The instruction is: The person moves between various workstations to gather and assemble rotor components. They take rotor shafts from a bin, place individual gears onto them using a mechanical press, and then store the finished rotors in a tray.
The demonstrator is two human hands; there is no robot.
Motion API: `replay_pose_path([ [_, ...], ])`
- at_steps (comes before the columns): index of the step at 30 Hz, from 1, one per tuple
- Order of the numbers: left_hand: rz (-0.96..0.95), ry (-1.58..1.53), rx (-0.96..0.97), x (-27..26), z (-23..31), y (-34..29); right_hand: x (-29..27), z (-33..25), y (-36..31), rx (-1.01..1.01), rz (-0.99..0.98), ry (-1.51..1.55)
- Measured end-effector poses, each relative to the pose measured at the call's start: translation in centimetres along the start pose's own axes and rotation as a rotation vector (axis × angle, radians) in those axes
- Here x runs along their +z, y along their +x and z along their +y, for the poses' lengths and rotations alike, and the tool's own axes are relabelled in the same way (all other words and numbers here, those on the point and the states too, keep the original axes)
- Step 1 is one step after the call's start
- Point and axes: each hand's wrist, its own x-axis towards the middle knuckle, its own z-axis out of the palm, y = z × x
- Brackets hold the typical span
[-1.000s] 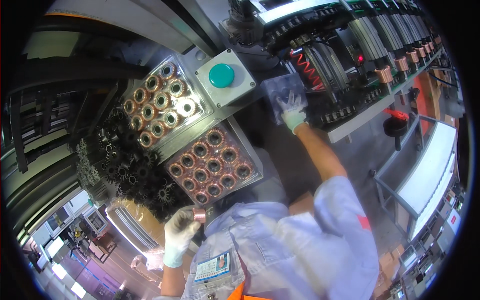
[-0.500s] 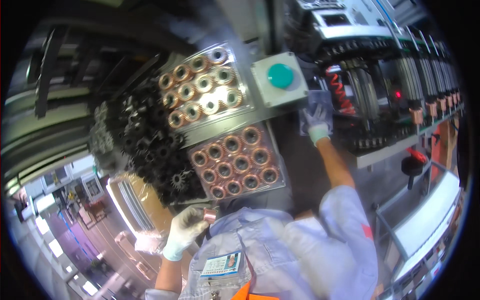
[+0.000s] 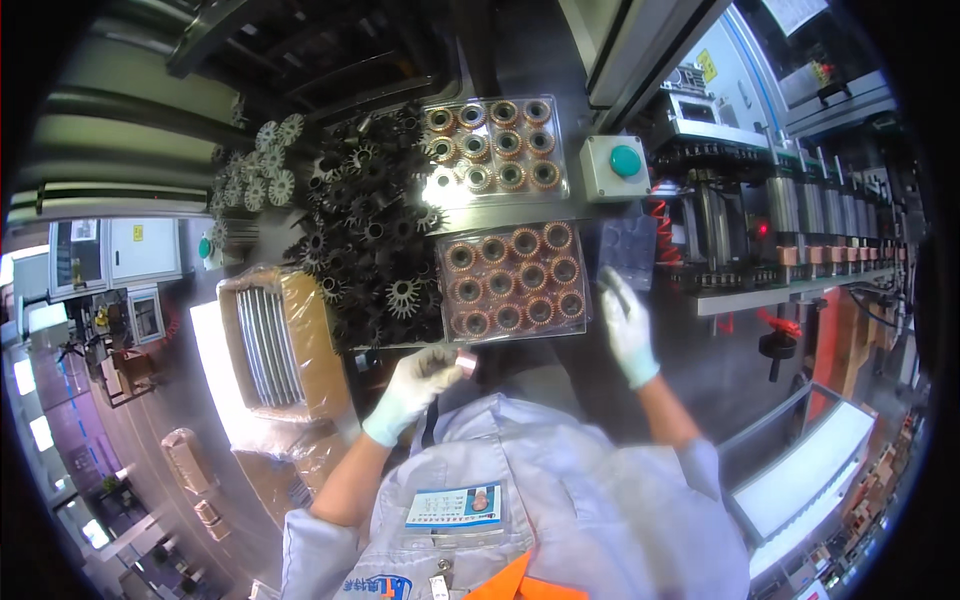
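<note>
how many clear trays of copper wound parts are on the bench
2. The far tray lies beside the green push button; the near tray lies just ahead of both hands. Others may be hidden.

Near tray (image 3: 514, 282) centre; far tray (image 3: 495, 150) at 12 o'clock; gear pile (image 3: 370, 230) at 9; push-button box (image 3: 615, 166) at 2.

Single head-worn fisheye view, looking steeply down, close over workbench (image 3: 520, 215), edges bending outward

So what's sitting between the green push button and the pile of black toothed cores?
In the head view, a clear tray of copper-wound coils lies between the green button and the black cores.
</note>
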Motion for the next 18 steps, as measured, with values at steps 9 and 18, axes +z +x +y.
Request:
replay_pose_path([
  [9,-0.017,-0.139,0.233,-1.9,-1.1,1.1,7.4,-3.6,-3.8,-0.063,0.185,-0.247],
  [18,0.139,-0.233,0.377,1.3,-1.9,3.0,10.6,-2.3,-4.9,-0.132,0.405,-0.518],
])
